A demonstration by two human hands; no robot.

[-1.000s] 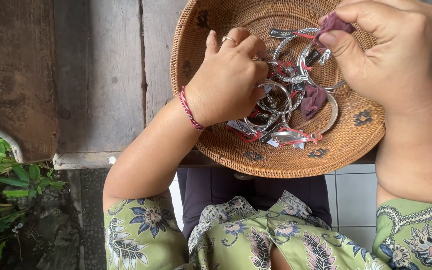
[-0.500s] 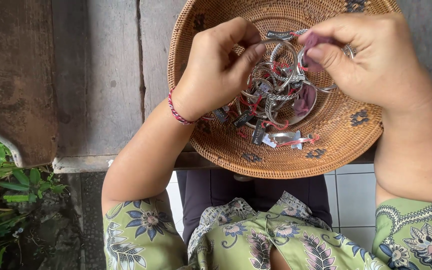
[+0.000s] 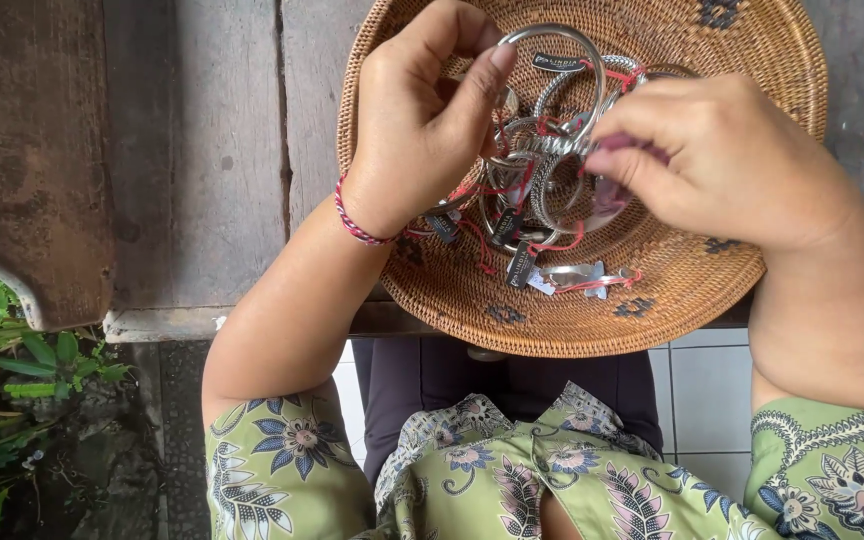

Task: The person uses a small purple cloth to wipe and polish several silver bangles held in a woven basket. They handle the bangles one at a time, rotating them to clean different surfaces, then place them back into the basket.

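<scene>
A round woven basket (image 3: 652, 300) rests on a wooden table and holds several silver bangles (image 3: 532, 190) with red strings and small dark tags. My left hand (image 3: 422, 120) pinches the rim of one large silver bangle (image 3: 552, 40) between thumb and fingers, lifting it above the pile. My right hand (image 3: 722, 160) is closed on a small purple cloth (image 3: 617, 150) and presses it against the bangles. A red braided band (image 3: 357, 220) circles my left wrist.
The weathered wooden table (image 3: 202, 160) ends at an edge just under the basket. Green plants (image 3: 12, 370) grow at the lower left. White floor tiles (image 3: 712, 400) and my green floral clothing fill the bottom.
Both hands have shifted slightly lower in the view over the basket. My left hand has raised one large bangle out of the pile, and my right hand has come down onto the bangles with the cloth.
</scene>
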